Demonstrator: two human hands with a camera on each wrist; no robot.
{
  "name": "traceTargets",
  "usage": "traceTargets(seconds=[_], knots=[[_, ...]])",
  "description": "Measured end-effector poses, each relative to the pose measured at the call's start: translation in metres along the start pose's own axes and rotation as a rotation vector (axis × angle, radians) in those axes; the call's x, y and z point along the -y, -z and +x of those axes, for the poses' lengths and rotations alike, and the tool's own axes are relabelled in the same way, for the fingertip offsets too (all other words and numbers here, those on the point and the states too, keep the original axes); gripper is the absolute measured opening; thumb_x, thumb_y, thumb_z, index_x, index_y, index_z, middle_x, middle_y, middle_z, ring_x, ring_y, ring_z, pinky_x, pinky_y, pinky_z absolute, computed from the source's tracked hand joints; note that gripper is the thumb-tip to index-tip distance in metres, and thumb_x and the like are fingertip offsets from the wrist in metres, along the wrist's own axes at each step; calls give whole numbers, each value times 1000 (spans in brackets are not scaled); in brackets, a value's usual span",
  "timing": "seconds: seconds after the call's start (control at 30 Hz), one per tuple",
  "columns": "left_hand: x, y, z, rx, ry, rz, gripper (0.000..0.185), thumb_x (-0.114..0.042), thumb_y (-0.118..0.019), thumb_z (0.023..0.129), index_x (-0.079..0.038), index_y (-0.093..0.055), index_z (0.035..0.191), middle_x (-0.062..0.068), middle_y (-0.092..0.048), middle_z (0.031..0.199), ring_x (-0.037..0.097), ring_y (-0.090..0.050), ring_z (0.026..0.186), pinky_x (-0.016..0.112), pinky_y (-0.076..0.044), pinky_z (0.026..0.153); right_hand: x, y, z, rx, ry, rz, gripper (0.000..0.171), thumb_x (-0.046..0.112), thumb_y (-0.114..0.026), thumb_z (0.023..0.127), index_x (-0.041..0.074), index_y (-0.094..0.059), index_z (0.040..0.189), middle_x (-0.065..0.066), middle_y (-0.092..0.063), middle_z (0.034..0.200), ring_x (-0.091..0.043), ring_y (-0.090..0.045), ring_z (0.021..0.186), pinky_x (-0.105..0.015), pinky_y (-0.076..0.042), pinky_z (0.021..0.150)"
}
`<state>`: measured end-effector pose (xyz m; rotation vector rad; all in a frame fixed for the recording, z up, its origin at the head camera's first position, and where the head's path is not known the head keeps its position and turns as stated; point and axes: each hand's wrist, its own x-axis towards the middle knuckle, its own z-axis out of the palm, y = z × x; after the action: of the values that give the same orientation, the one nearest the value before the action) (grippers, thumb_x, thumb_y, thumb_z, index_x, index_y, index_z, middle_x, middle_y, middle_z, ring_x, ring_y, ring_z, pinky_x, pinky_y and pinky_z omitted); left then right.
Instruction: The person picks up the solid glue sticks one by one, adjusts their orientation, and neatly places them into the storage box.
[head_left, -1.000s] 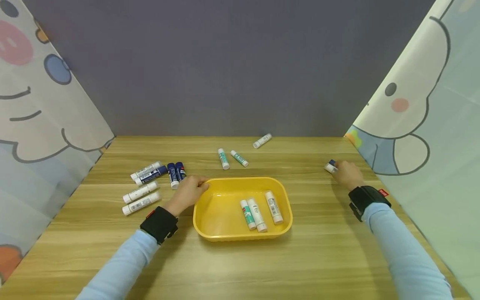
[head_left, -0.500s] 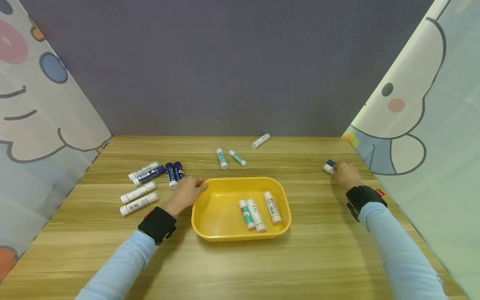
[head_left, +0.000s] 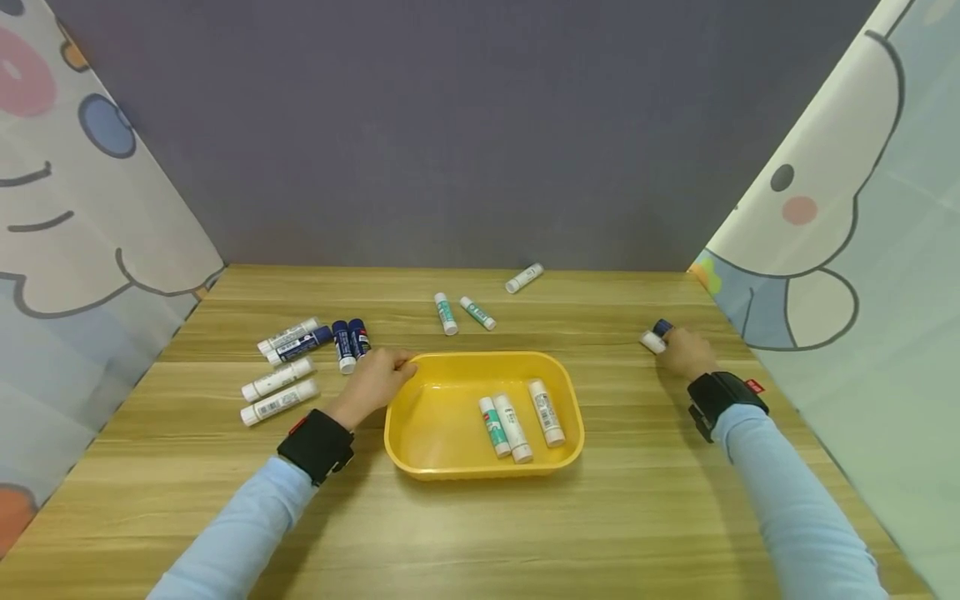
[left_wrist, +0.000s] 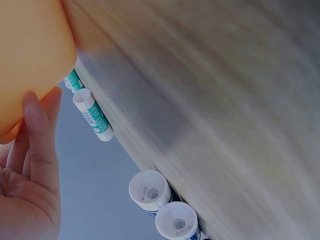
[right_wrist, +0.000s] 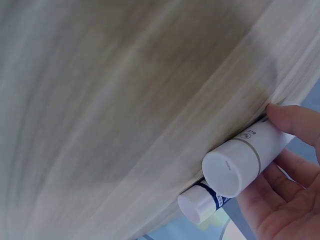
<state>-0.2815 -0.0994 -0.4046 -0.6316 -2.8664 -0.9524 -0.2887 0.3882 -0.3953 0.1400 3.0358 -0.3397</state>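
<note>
My left hand (head_left: 375,383) pinches the left rim of a yellow tray (head_left: 442,472); in the left wrist view its fingers lie against the tray's wall (left_wrist: 30,55). Two white glue sticks and a green-and-white glue stick (head_left: 495,427) lie in the right half of the tray. Far to the right, my right hand (head_left: 686,353) holds a white glue stick (right_wrist: 250,155) between thumb and fingers, low at the wooden tabletop. Right beside it lies a blue glue stick (head_left: 662,327) with a white end (right_wrist: 196,204).
At the left, several white and blue glue sticks (head_left: 279,402) lie in a loose group. Behind the tray are two green-and-white glue sticks (head_left: 446,314) and a white glue stick (head_left: 524,278). A grey panel (head_left: 457,142) stands along the back edge, patterned sheets (head_left: 817,308) at both sides.
My right hand has shifted slightly left and nearer with the white glue stick, which now sticks out more beside the blue one. The left hand stays on the tray's rim.
</note>
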Motion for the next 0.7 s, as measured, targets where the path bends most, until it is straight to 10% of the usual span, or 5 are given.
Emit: traceTargets(seconds=[0.7], knots=[[-4, 2, -1, 24, 33, -18, 24, -14, -54, 89, -1, -67, 106, 10, -67, 86, 10, -47, 54, 23, -36, 49, 7, 2, -5, -69, 19, 19, 20, 15, -64, 74, -3, -64, 84, -19, -60, 77, -32, -54, 65, -41, -41, 55]])
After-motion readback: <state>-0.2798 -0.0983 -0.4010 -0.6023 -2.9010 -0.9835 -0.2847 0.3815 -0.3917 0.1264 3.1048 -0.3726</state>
